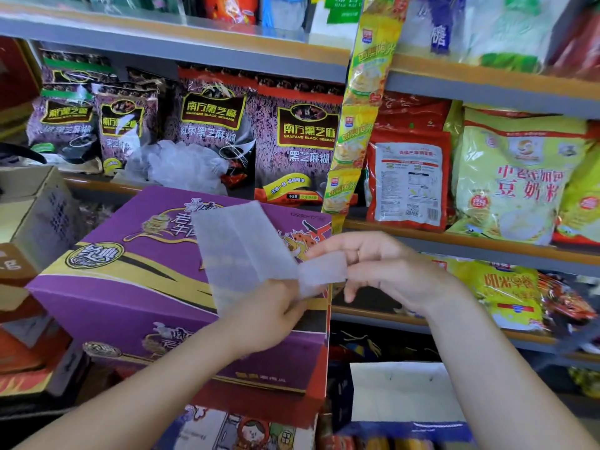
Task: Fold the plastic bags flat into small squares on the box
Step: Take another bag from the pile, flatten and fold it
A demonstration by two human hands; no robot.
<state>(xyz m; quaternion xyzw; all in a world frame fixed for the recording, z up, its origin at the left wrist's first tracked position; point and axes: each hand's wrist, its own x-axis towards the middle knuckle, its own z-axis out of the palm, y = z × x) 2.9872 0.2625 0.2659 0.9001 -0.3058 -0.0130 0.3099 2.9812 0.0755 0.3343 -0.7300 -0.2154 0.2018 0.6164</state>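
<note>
A translucent white plastic bag, folded into a long strip, hangs over the purple box. My left hand grips the strip's lower part from below, fingers curled round it. A small flap of the bag sticks out to the right, and my right hand pinches it between thumb and fingers. A ring shows on a right finger. More crumpled clear bags lie on the shelf behind the box.
Shelves hold purple sesame packets and yellow soy-milk packets ahead and right. A strip of yellow sachets hangs down the middle. Cardboard boxes stand at left. A white paper bag stands below right.
</note>
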